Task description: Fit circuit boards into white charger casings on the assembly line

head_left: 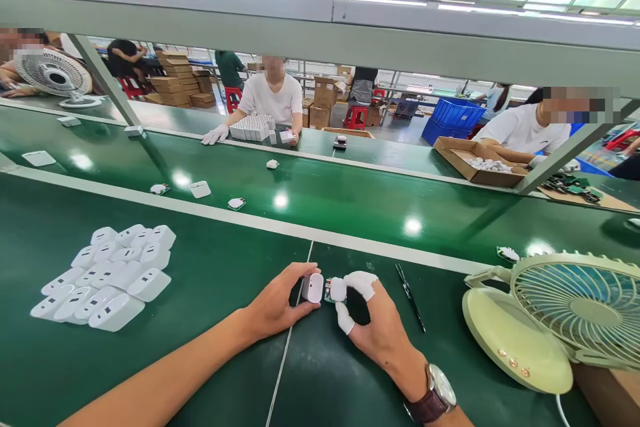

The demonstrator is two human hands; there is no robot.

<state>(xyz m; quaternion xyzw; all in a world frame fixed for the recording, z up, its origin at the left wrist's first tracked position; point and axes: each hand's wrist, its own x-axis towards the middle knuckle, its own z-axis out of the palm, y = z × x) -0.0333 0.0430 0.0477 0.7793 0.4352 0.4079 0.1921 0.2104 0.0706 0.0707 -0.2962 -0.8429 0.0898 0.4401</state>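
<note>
White plastic charger shell (313, 287) sits pinched in the left hand (277, 307) over the green bench; the right hand (373, 323), three fingertips capped, pinches one circuit insert (334, 290) against it.

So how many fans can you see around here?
2. One cream fan lies tilted on the green table by the right hand; one white fan stands far left across the belt. Others may be hidden.

one head-worn view looks forward and down, close over the green workbench (210, 347), across it toward the conveyor belt (350, 200).
</note>
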